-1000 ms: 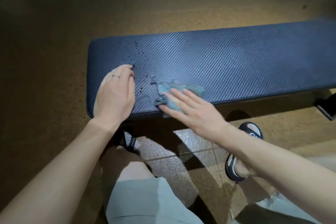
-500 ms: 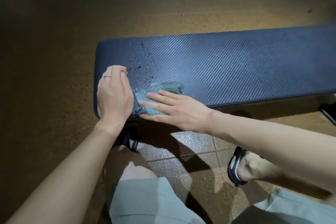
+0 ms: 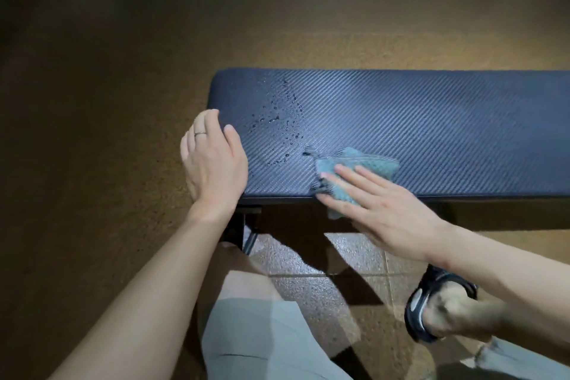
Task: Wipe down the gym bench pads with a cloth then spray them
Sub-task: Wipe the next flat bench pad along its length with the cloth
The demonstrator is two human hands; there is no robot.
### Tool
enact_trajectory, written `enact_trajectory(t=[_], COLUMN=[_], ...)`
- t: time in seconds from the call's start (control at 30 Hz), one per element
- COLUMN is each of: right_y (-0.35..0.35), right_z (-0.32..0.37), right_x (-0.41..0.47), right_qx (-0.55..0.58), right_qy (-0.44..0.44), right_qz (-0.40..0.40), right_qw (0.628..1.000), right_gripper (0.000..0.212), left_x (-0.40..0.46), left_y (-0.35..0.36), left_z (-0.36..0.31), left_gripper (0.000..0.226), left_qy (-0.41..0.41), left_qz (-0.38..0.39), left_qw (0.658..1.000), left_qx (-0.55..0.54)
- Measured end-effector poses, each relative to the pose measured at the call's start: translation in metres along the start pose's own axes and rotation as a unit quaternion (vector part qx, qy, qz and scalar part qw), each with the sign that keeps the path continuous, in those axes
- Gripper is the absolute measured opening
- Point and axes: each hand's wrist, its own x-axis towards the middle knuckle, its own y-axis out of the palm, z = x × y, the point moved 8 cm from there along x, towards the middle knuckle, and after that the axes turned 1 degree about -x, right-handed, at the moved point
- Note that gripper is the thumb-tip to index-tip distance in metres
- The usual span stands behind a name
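A dark blue ribbed bench pad [image 3: 416, 120] runs from the centre to the right edge. Water droplets [image 3: 277, 120] dot its left part. A teal cloth [image 3: 361, 163] lies on the pad's near edge, one corner hanging below it. My right hand [image 3: 379, 203] presses flat on the cloth with straight fingers. My left hand [image 3: 212, 160], with a ring on it, rests on the pad's left end, its fingers laid over the corner. No spray bottle is in view.
The bench's dark frame and leg [image 3: 240, 228] stand under the pad's left end. My knees in grey shorts [image 3: 262, 339] and a sandalled foot [image 3: 431, 308] are on the speckled tiled floor [image 3: 324, 287] in front. Brown floor [image 3: 92, 102] spreads to the left and beyond.
My right hand has slid the cloth to the right along the pad's near edge, away from my left hand. The left hand stays at the pad's left end.
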Motion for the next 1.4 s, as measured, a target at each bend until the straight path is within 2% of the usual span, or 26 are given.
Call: enact_trajectory(t=[0.13, 0.23, 0.33, 0.53, 0.63, 0.83, 1.03, 1.2, 1.4], right_y=[-0.003, -0.008, -0.013, -0.019, -0.018, -0.016, -0.02, -0.019, -0.023], right_z=[0.033, 0.029, 0.02, -0.067, -0.104, -0.075, 0.0, -0.036, -0.095], right_x=[0.058, 0.087, 0.11, 0.192, 0.221, 0.2, 0.139, 0.19, 0.281], right_qx=[0.031, 0.049, 0.08, 0.111, 0.103, 0.115, 0.141, 0.131, 0.149], right_qy=[-0.03, -0.028, -0.01, 0.1, 0.135, 0.162, 0.085, 0.075, 0.15], right_qz=[-0.002, -0.003, -0.001, 0.019, 0.027, -0.007, -0.01, -0.005, -0.008], right_qw=[0.999, 0.998, 0.997, 0.989, 0.985, 0.98, 0.986, 0.989, 0.977], right_gripper=[0.061, 0.06, 0.058, 0.065, 0.057, 0.06, 0.059, 0.061, 0.054], left_x=[-0.002, 0.0, 0.0, 0.0, 0.002, 0.0, 0.0, -0.001, 0.003], left_y=[0.006, 0.005, 0.009, 0.01, 0.01, 0.01, 0.012, 0.011, 0.01], left_z=[0.003, 0.014, 0.015, 0.014, 0.01, 0.01, 0.01, 0.007, 0.008], left_gripper=[0.048, 0.047, 0.049, 0.053, 0.05, 0.052, 0.056, 0.059, 0.052], left_qy=[-0.025, -0.072, -0.083, -0.073, -0.074, -0.066, -0.07, -0.057, -0.05], left_qz=[0.017, 0.008, 0.018, 0.022, 0.03, 0.028, 0.017, 0.002, 0.002], left_qw=[1.0, 0.997, 0.996, 0.996, 0.996, 0.997, 0.997, 0.998, 0.999], left_qx=[-0.004, -0.038, -0.041, -0.044, -0.037, -0.024, -0.021, -0.021, -0.017])
